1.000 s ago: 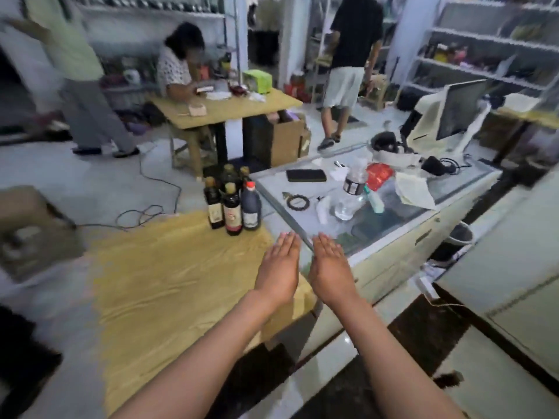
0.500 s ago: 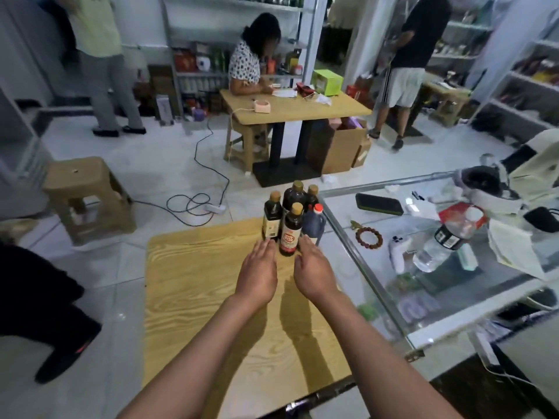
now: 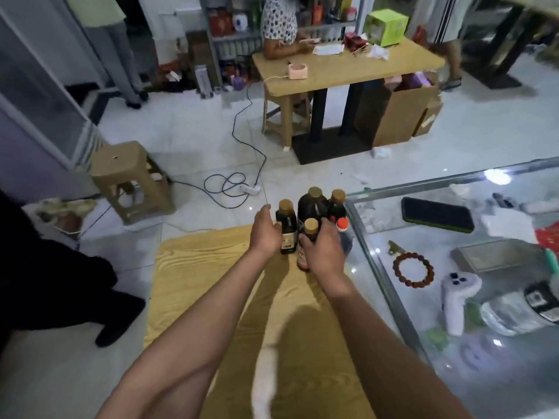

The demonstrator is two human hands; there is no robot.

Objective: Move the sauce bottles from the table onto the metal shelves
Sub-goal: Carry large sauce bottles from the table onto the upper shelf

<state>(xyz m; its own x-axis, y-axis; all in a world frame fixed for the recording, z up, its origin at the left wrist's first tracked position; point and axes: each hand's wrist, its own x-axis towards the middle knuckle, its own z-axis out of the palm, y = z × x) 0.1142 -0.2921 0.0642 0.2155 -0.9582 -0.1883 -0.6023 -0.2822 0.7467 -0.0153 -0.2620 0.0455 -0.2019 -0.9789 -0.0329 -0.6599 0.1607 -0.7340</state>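
Left hand (image 3: pixel 266 234) fingers curl round a small dark gold-capped sauce bottle (image 3: pixel 286 228). Right hand (image 3: pixel 325 252) fingers wrap the nearer dark gold-capped bottle (image 3: pixel 309 234), both standing on the yellow wood-grain table (image 3: pixel 211 282).

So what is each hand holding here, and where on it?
Left hand grips the left bottle at its body; right hand grips the front bottle below its cap.

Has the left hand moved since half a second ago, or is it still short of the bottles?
Yes. The left hand has gone forward across the wooden table and now grips the left-most bottle at the table's far edge.
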